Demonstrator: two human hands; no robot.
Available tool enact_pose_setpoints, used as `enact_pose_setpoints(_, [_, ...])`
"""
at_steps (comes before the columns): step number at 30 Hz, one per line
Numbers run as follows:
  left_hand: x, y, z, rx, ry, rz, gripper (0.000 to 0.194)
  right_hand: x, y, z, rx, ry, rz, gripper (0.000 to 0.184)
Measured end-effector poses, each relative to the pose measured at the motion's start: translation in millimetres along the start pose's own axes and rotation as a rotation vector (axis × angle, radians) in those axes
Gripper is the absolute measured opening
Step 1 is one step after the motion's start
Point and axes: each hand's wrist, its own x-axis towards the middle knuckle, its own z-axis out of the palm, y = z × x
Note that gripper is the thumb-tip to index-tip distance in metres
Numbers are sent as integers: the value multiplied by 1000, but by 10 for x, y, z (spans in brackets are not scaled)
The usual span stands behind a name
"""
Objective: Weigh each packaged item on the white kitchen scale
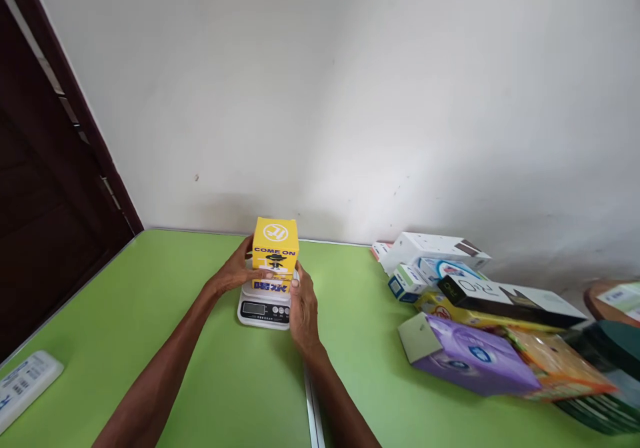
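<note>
A yellow carton (275,241) printed "COME ON" stands upright over the platform of a white digital kitchen scale (263,313). Blue lettering shows on its lower part; a seam there leaves unclear whether it is one carton or two stacked. My left hand (234,269) grips its left side, thumb laid across the front. On the right side, my right hand (304,305) is closed against the carton's lower part, its thumb pointing up near the scale's right edge. The scale's display and buttons face me; most of the platform is hidden.
On the right lie several packages: a purple pack (475,355), a long black-and-white box (510,300), a white box (435,251) and an orange bag (555,361). A white packet (27,385) lies at the left edge. A wall rises behind the green table (210,381).
</note>
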Motion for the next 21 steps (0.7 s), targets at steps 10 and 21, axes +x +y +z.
enact_pose_setpoints(10, [-116,230,-374,10,131,70,108,307,-580,179,-49,-217,-127,57])
enact_pose_setpoints(21, [-87,-194,-1536,-57,380,-141,91,782,-609,1713,153,-517,0,70])
